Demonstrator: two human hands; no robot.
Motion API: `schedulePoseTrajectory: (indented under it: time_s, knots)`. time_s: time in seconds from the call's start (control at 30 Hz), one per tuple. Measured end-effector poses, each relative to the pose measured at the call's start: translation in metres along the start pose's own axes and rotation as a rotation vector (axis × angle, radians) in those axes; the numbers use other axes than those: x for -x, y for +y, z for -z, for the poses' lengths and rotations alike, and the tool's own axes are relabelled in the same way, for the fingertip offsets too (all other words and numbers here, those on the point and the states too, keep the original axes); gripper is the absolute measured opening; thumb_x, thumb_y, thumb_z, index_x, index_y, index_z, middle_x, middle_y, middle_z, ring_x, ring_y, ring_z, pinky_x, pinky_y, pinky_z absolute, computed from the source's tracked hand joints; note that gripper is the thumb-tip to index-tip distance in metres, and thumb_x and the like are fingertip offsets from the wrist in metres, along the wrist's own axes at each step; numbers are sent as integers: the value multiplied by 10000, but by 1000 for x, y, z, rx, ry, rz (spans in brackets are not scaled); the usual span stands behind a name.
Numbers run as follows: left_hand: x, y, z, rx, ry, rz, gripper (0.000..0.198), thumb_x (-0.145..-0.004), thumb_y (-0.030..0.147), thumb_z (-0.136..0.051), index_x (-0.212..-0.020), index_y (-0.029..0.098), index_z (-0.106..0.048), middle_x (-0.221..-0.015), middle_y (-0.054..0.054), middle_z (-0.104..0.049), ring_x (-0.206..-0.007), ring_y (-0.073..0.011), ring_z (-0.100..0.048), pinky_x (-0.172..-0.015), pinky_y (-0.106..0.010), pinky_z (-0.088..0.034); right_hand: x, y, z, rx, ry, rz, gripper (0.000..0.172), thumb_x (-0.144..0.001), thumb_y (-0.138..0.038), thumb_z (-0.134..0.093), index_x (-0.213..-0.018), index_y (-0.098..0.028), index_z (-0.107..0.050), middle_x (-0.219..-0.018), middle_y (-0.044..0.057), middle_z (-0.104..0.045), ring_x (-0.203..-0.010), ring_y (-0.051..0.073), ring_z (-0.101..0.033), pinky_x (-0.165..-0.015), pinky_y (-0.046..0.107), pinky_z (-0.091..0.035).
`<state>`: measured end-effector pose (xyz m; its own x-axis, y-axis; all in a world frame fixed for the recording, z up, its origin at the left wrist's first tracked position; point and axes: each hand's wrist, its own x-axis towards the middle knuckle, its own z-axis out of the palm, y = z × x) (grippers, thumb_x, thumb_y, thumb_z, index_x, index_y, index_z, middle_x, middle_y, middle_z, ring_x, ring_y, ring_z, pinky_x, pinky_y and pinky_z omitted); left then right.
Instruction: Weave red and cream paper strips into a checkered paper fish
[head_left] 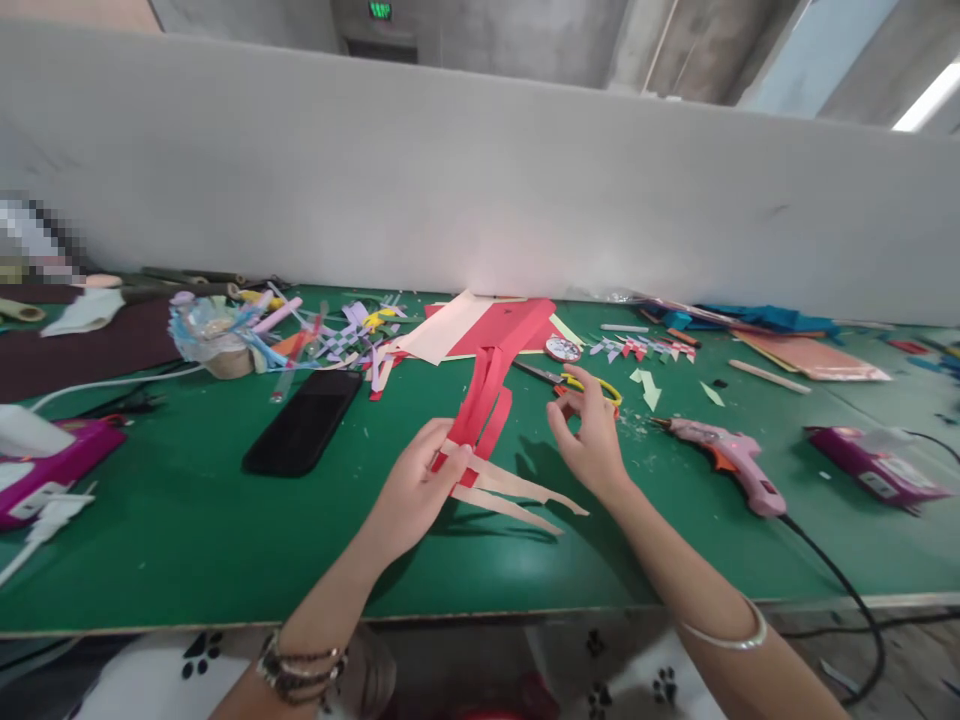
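Observation:
My left hand [424, 485] is closed, pinching a bundle of woven paper strips between thumb and fingers. The red strips [487, 385] run up and away from the hand, some bent into a loop. Two pale pink strips [517, 488] cross them and stick out to the right with free ends. My right hand [592, 435] hovers over the table to the right of the strips, fingers curved and apart, with nothing seen in it. Just behind its fingers lie scissors [611, 390] with yellow and orange handles, partly hidden by the hand.
Red paper sheets [517, 325] lie at the back, against a white partition [480, 190]. To the right are a pink glue gun [724, 455] and a purple power strip [877, 465]. Leftward lie a black phone [304, 425], a cup of paper scraps [229, 360] and another power strip [56, 470].

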<state>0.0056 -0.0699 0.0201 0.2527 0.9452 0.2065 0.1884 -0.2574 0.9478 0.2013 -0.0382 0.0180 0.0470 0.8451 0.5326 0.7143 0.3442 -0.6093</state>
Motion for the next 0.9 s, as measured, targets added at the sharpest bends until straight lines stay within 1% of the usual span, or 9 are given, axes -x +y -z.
schedulePoseTrajectory:
  time_s: [0.13, 0.27, 0.4, 0.53, 0.63, 0.67, 0.7, 0.8, 0.9]
  knots:
    - [-2, 6, 10, 288, 22, 103, 335, -732, 450, -523, -879, 152, -568, -761, -29, -615, -743, -168, -588, -689, -284, -469, 0, 1, 0, 95, 40, 46, 418, -764, -229, -381, -1177, -171, -346, -581, -49, -512, -579, 150, -502, -780, 382, -302]
    - [-5, 17, 23, 378, 53, 116, 303, -645, 380, -629, -850, 163, -575, -808, -47, -651, -803, -187, -605, -715, -286, -472, 1, 1, 0, 92, 21, 84, 382, -779, -236, -365, -1158, -191, -352, -570, -60, -516, -550, 139, -494, -773, 367, -285]
    - [-18, 24, 31, 214, 109, 38, 275, -647, 314, -616, -871, 162, -568, -805, -31, -655, -849, -195, -601, -779, -318, -460, -1, -2, -2, 57, 15, 72, 340, -777, -243, -361, -1115, -203, -368, -573, -58, -521, -564, 142, -496, -782, 369, -276]
    - [-45, 14, 32, 23, 161, -70, 234, -698, 291, -549, -886, 153, -556, -901, -52, -625, -859, -194, -592, -778, -345, -470, -4, -6, -4, 20, 31, 55, 321, -751, -239, -375, -1070, -207, -398, -566, -62, -513, -564, 142, -491, -795, 378, -273]
    - [-59, -3, 28, -285, 405, -288, 128, -723, 199, -496, -824, 155, -562, -1036, -96, -533, -992, -208, -519, -784, -333, -471, -5, -7, -4, -10, 113, -8, 297, -743, -253, -381, -1035, -204, -402, -586, -56, -520, -576, 144, -500, -795, 391, -277]
    - [-61, -10, 26, -393, 414, -378, 108, -734, 172, -477, -800, 158, -562, -1052, -101, -511, -1031, -209, -489, -813, -335, -458, -5, -7, -3, -30, 150, -41, 286, -740, -258, -383, -1019, -201, -401, -595, -50, -524, -588, 148, -507, -790, 394, -283]
    - [-61, -16, 23, -497, 327, -459, 95, -737, 155, -469, -750, 163, -563, -1009, -93, -515, -1007, -203, -497, -828, -339, -449, -5, -7, -1, -58, 181, -69, 276, -735, -262, -385, -1003, -198, -400, -599, -45, -524, -602, 153, -514, -780, 392, -295]
    - [-53, -31, 10, -716, -88, -541, 147, -766, 129, -428, -757, 176, -567, -1012, -75, -515, -923, -175, -532, -788, -309, -465, -5, -5, 3, -162, 226, -112, 252, -724, -257, -391, -969, -197, -401, -596, -39, -509, -623, 156, -521, -725, 361, -343]
    - [-44, -34, -2, -817, -342, -567, 185, -764, 97, -411, -779, 188, -572, -1081, -65, -497, -898, -155, -547, -752, -257, -461, -5, -1, 4, -224, 218, -133, 247, -721, -239, -398, -965, -201, -408, -590, -49, -486, -585, 135, -499, -662, 315, -372]
